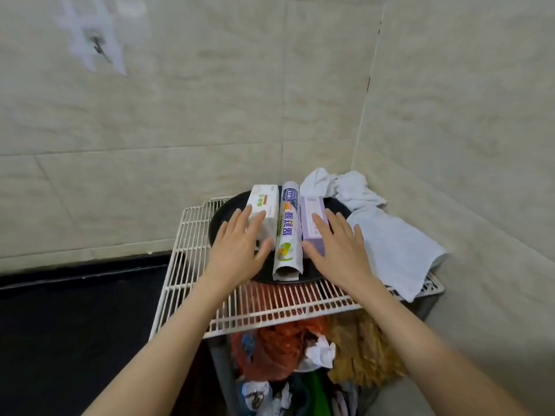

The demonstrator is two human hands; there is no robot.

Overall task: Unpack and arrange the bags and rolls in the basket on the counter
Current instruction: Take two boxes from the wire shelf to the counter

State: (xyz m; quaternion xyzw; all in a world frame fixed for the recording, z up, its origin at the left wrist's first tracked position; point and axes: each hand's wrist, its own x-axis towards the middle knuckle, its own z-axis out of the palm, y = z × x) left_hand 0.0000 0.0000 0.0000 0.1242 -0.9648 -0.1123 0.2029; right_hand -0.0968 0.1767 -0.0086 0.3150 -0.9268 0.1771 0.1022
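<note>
A: Where are the hands?

B: Both lie flat, fingers spread, gripping nothing. The left hand (240, 244) rests on a white tissue pack (264, 210); the right hand (338, 247) on a purple box (312, 217).

A: And between them?

B: A cling film roll (287, 232), all three side by side on a black round tray (219, 223) atop a white wire rack (192, 265).

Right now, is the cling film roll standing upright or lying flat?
Lying flat: the cling film roll rests lengthwise on the black tray.

Two bare forearms, no sleeves, left grip (240, 241), right grip (336, 244), no rings
</note>
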